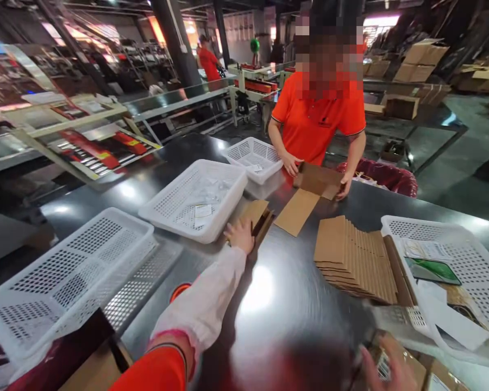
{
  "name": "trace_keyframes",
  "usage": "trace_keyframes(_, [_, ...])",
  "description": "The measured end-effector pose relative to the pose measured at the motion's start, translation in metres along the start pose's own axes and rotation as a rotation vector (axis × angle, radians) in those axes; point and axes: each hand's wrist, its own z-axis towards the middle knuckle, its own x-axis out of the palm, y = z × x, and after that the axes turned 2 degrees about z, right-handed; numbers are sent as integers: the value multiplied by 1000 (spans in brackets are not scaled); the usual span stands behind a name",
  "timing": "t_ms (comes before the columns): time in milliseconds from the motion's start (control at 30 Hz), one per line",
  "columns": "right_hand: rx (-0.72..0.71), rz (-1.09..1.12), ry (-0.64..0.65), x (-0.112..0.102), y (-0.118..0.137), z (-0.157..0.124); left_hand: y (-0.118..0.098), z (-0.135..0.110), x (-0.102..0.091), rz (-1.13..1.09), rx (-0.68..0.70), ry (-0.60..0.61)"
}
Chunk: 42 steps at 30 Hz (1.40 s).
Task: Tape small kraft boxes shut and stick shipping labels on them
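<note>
My left hand (241, 236), in a white sleeve cover, reaches across the metal table with its fingers spread on a folded brown cardboard carton (262, 221). My right hand (391, 363) is blurred at the bottom right, with thumb and fingers apart over a small brown box (416, 370) bearing a label. Whether it grips that box I cannot tell. Between my hands and farther forward leans a row of flat cardboard cartons (352, 258). Across the table, a co-worker in an orange shirt (315, 117) holds an opened carton (318, 181) with both hands.
White perforated baskets stand on the left (71, 271), at centre left with clear bags inside (204, 168), and farther back (250, 144). A right-hand basket (427, 222) contains a green-screened phone (433, 270) and papers. An orange tape roll (179, 290) lies beside my left forearm.
</note>
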Motion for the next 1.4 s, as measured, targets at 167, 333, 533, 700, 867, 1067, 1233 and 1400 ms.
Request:
trace_keyframes(167, [-667, -70, 169, 116, 113, 28, 46, -3, -1, -77, 117, 234])
trace_keyframes(333, [-1088, -418, 293, 168, 150, 27, 83, -107, 38, -207, 291, 429])
trace_keyframes(533, [-1120, -532, 568, 182, 115, 7, 119, -187, 76, -138, 213, 562])
trace_keyframes(700, [-860, -653, 409, 193, 128, 21, 111, -203, 94, 132, 323, 364])
trace_keyframes(867, [-672, -709, 403, 211, 141, 10, 177, -187, 62, 150, 244, 33])
trace_keyframes(1067, [-729, -687, 457, 209, 137, -21, 267, -160, 51, 298, 220, -140])
trace_keyframes(1233, [-795, -628, 492, 208, 141, -31, 242, -158, 44, 143, 380, -4])
trace_keyframes(1400, [-861, -464, 523, 213, 136, -47, 207, -248, 13, -139, 164, 19])
